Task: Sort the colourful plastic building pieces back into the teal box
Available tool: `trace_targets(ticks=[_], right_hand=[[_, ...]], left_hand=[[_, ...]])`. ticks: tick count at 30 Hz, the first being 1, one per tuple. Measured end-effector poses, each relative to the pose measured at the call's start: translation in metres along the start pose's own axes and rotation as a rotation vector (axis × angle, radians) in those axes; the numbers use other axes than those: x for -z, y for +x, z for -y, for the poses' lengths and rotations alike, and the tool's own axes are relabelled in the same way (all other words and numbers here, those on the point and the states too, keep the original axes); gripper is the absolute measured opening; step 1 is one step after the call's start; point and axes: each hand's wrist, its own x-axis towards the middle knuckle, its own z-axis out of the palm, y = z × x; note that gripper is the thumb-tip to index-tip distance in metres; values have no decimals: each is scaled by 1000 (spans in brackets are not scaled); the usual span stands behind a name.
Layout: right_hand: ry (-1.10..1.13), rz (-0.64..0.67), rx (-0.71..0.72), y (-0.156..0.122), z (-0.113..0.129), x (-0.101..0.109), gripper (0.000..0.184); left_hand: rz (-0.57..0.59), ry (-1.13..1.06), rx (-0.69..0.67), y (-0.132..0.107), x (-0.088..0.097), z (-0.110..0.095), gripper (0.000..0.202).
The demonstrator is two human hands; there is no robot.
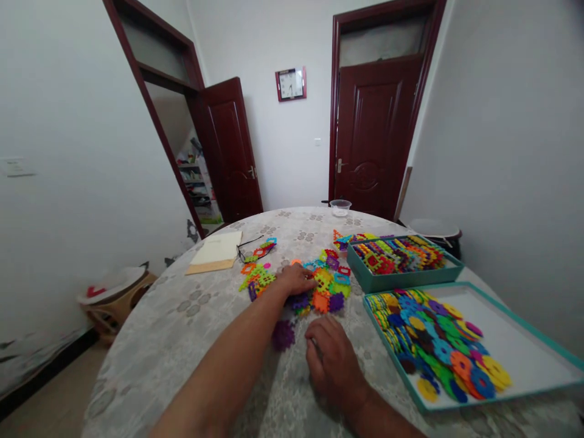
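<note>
My left hand (pixel 295 278) reaches across the round table and rests, fingers curled, on a flat cluster of joined colourful plastic pieces (pixel 326 285). I cannot make out what its fingertips grip. My right hand (pixel 332 360) lies nearer to me on the lace tablecloth (pixel 182 322), fingers bent down. A purple toothed piece (pixel 283 334) sits just left of it, not clearly touched. A smaller joined cluster (pixel 256 281) lies left of my left hand.
A teal box (pixel 401 278) full of square pieces stands at the right. In front of it lies a teal lid (pixel 524 347) with round discs. A notebook (pixel 216 252), glasses (pixel 246 248) and a small clear bowl (pixel 340 207) sit farther back.
</note>
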Motion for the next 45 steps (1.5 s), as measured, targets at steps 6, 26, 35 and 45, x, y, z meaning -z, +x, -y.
trace_targets(ticks=[6,26,35,45], right_hand=[[60,-47,8,1,2,6,17],[84,6,22,-1,-6,2,16],[92,-25,64,5,-6,3,16],[96,6,20,7,-2,6,14]], left_hand=[[48,14,-96,-56,-8,-18,37],[-207,205,294,-54,70,85,40],[-121,356,469,-15,81,168,50],[-15,527,307,-7,68,157,30]])
